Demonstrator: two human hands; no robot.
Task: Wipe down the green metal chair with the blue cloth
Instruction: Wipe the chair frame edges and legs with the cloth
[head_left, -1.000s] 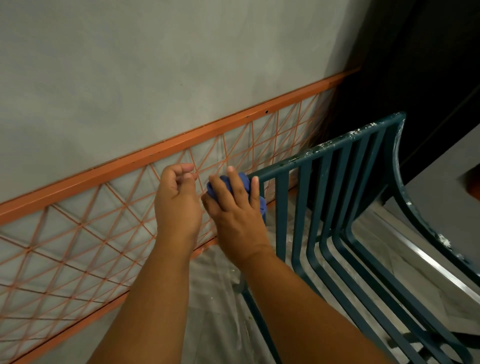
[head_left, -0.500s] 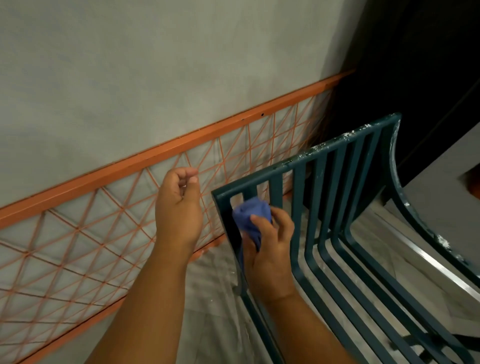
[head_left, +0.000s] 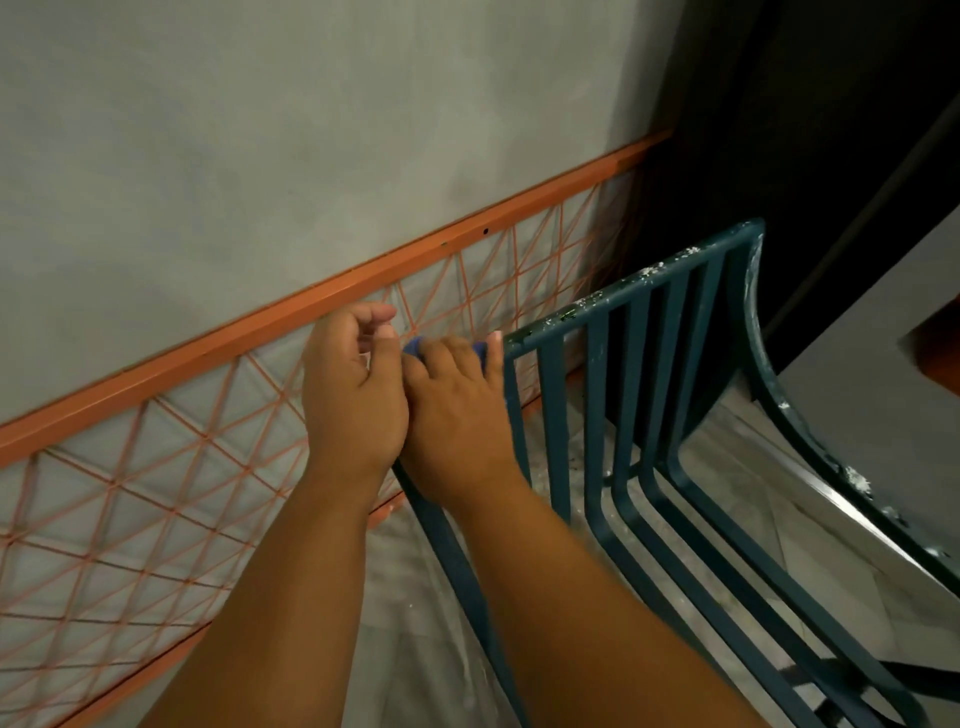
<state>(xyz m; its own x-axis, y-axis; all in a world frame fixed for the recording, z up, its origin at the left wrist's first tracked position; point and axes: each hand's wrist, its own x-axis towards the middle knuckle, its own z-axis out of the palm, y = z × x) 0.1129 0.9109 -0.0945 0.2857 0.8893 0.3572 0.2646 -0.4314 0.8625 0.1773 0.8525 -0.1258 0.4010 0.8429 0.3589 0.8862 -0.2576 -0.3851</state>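
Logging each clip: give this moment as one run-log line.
right hand: presses blue cloth on green chair top corner | left hand: curled, empty | white specks on top rail

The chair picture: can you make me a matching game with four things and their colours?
Things:
1. chair
2. cloth
3. railing
4. wall

Colours:
A. orange
B. grey
C. dark green
D. blue

Pairs: 1-C, 2-D, 3-A, 4-B
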